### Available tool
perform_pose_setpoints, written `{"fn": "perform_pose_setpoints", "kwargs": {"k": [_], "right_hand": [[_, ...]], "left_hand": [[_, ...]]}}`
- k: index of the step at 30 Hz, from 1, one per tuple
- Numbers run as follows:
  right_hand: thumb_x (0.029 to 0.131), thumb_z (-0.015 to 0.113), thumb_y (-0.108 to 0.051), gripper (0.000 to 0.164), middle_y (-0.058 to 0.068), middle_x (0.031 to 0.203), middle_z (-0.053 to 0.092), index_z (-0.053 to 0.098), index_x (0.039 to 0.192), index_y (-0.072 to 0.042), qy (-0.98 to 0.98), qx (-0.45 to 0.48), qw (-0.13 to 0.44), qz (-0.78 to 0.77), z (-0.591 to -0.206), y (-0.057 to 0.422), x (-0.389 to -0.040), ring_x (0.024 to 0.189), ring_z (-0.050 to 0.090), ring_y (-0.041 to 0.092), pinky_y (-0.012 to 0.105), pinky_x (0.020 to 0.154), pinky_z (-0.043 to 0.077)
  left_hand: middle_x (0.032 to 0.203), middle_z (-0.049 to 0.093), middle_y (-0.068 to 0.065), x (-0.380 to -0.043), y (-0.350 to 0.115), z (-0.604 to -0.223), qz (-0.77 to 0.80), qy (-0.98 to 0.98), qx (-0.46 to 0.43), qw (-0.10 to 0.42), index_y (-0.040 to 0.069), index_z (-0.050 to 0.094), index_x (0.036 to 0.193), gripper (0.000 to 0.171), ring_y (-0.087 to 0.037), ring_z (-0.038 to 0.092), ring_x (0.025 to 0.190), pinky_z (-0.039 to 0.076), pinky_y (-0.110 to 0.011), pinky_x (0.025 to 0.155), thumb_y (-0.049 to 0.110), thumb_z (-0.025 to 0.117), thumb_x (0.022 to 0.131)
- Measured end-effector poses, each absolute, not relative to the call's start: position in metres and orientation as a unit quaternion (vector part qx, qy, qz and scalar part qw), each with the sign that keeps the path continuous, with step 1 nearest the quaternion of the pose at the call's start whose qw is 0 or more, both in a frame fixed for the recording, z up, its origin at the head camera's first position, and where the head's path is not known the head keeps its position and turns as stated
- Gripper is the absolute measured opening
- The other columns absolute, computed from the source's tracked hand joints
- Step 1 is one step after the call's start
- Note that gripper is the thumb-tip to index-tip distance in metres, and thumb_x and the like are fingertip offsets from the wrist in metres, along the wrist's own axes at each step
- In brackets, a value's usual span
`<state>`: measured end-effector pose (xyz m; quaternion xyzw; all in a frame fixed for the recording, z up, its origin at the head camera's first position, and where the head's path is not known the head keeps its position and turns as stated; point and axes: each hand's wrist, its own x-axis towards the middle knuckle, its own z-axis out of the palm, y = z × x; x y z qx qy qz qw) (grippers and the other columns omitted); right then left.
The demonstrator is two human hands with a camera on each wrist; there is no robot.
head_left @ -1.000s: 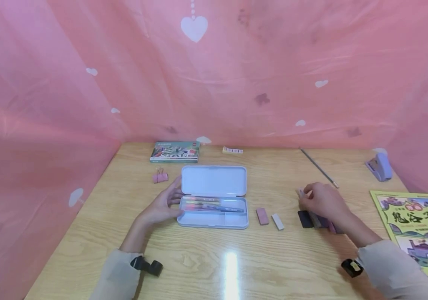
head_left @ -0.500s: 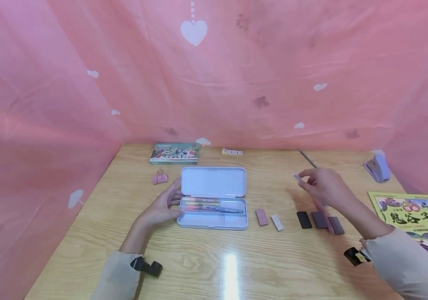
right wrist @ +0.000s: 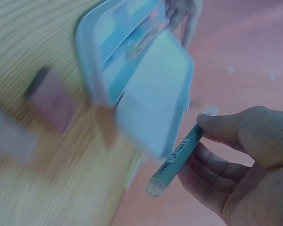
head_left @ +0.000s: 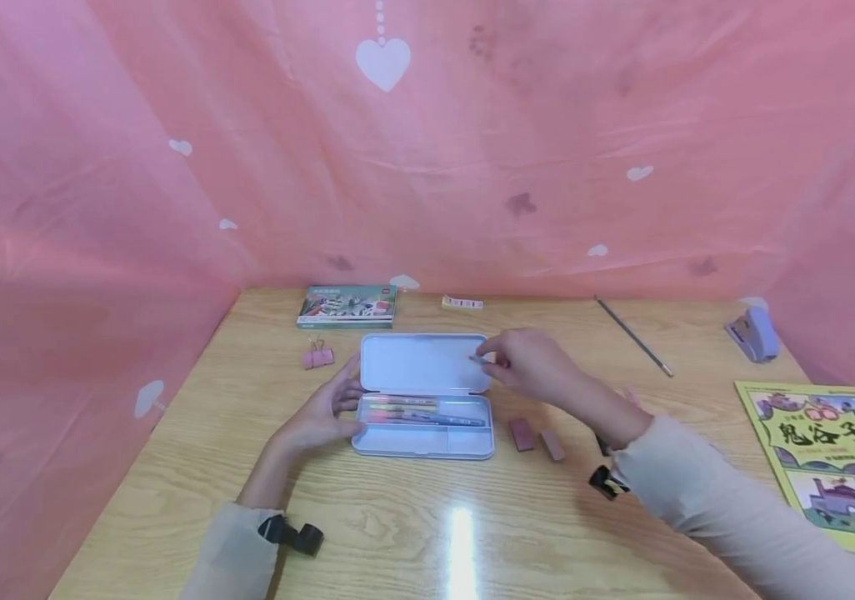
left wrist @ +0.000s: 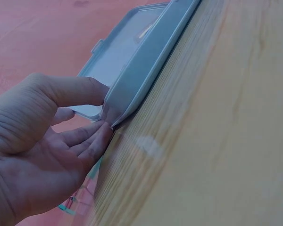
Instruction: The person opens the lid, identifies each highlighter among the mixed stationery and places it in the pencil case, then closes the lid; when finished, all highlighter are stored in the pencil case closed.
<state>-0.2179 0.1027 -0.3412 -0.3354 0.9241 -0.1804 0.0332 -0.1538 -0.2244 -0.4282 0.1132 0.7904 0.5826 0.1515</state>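
Observation:
A pale blue pencil case (head_left: 397, 438) lies with its lid (head_left: 423, 363) folded back; several pens (head_left: 427, 415) rest in its long rear compartment. My left hand (head_left: 322, 412) holds the left end of the case, thumb at the front side and fingers farther back, as the left wrist view shows up close. Above the lid's right edge, my right hand (head_left: 536, 363) pinches a short pen (right wrist: 177, 157) with a barcode label and a clear end, between thumb and fingers. A pink eraser (head_left: 522, 434) and a pale eraser (head_left: 552, 445) lie right of the case.
Along the back lie a flat box (head_left: 347, 307), a small patterned strip (head_left: 462, 302) and a pencil (head_left: 633, 336). A pink binder clip (head_left: 317, 357) sits left of the lid. Far right are a purple stapler (head_left: 753, 335) and a yellow book (head_left: 832, 458). My right forearm hides most of the dark blocks.
My right hand has lifted the pen from beside the dark blocks and carried it left to the open lid. My left hand stays at the case's left end.

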Motion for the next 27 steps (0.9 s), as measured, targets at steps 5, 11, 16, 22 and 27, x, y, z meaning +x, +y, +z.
{"fn": "perform_pose_setpoints", "kwargs": {"k": [5,11,16,22,27], "right_hand": [[0.083,0.07,-0.015,0.021,-0.004,0.072,0.066,0.073,0.103,-0.011,0.912,-0.365,0.048,-0.182,-0.344,0.07,-0.216,0.058,0.051,0.005,0.02,0.05,0.043],[0.083,0.07,-0.014,0.022,-0.004,0.082,0.069,0.073,0.105,-0.013,0.906,-0.374,0.075,-0.185,-0.355,0.047,-0.212,0.063,0.054,0.004,0.018,0.055,0.047],[0.084,0.069,-0.014,0.022,-0.002,0.088,0.07,0.073,0.106,-0.013,0.899,-0.378,0.102,-0.195,-0.372,0.038,-0.208,0.068,0.055,0.005,0.021,0.061,0.049],[0.085,0.067,-0.011,0.021,0.002,0.101,0.071,0.073,0.105,-0.012,0.901,-0.367,0.123,-0.198,-0.392,0.037,-0.204,0.08,0.059,0.011,0.027,0.071,0.051],[0.085,0.067,-0.009,0.021,0.002,0.105,0.071,0.074,0.104,-0.012,0.901,-0.366,0.136,-0.19,-0.398,0.038,-0.204,0.087,0.061,0.014,0.029,0.075,0.052]], "left_hand": [[0.135,0.045,-0.025,-0.154,-0.225,-0.43,0.579,0.793,0.117,0.148,0.014,0.005,0.153,0.105,-0.038,0.044,0.125,0.038,-0.048,0.107,-0.01,0.069,0.073],[0.135,0.044,-0.025,-0.155,-0.225,-0.431,0.583,0.79,0.117,0.148,0.012,0.004,0.153,0.105,-0.039,0.044,0.125,0.037,-0.049,0.107,-0.011,0.069,0.073],[0.134,0.044,-0.025,-0.155,-0.226,-0.431,0.582,0.79,0.121,0.148,0.011,0.004,0.152,0.105,-0.039,0.045,0.124,0.038,-0.049,0.107,-0.011,0.069,0.073],[0.135,0.044,-0.026,-0.156,-0.225,-0.432,0.588,0.786,0.12,0.147,0.013,0.005,0.153,0.105,-0.039,0.045,0.124,0.037,-0.049,0.107,-0.012,0.068,0.072],[0.134,0.045,-0.026,-0.156,-0.225,-0.43,0.588,0.786,0.119,0.148,0.012,0.005,0.153,0.104,-0.038,0.045,0.124,0.037,-0.049,0.108,-0.013,0.067,0.073]]}}
